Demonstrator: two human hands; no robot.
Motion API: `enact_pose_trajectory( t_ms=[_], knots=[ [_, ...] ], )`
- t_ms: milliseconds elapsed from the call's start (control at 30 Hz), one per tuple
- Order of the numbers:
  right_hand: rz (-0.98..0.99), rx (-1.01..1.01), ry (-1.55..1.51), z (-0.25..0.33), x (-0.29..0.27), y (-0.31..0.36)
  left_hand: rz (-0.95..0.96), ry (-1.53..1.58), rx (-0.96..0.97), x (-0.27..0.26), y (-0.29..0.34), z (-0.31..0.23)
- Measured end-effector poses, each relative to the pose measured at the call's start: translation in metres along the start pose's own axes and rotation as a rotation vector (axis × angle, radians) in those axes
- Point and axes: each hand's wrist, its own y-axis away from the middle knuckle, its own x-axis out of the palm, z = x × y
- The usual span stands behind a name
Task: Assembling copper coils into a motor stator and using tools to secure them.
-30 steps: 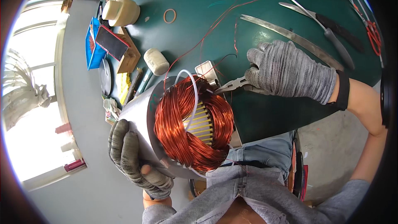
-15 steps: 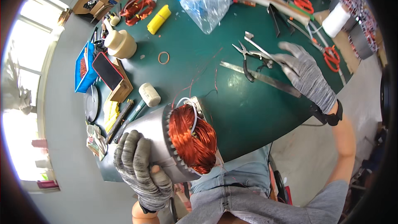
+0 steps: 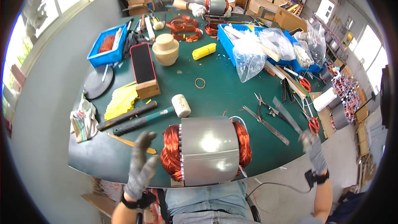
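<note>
Off the grey shell comes the left hand, which was resting on it half a second ago, and the wound motor core now shows both its copper ends where only one faced us. Running from the left, then: yellow strips lie fanned on the green table, a dark bar comes next, and a mallet has its pale head just behind the core. Nearer the edge, that left hand is released, fingers spread and thumb apart, holding nothing. Just to its right sits the left coil end, with the core on its side at the table's near edge, long axis running left to right, almost straight away from the palm. So the left hand is clearly the nearer one! Past the right coil end, pliers and a metal strip lie close together, and a broad blade slants down toward the right hand. That hand is blurred, well apart from the core, its fingers at the blade's near end; whether they clasp anything, I can't tell. Just beyond it, red-handled scissors lie near the table's right edge.
</note>
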Motion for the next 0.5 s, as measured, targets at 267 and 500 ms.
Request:
enact_pose_trajectory(
  t_ms=[267,500],
  knots=[
    [0.422,-0.260,0.399,0.104,0.092,-0.011,0.785,-0.191,0.063,-0.007,-0.074,0.078],
    [0.653,-0.219,0.557,0.122,0.114,-0.037,0.521,-0.111,0.113,0.012,-0.083,0.058]
  ],
)
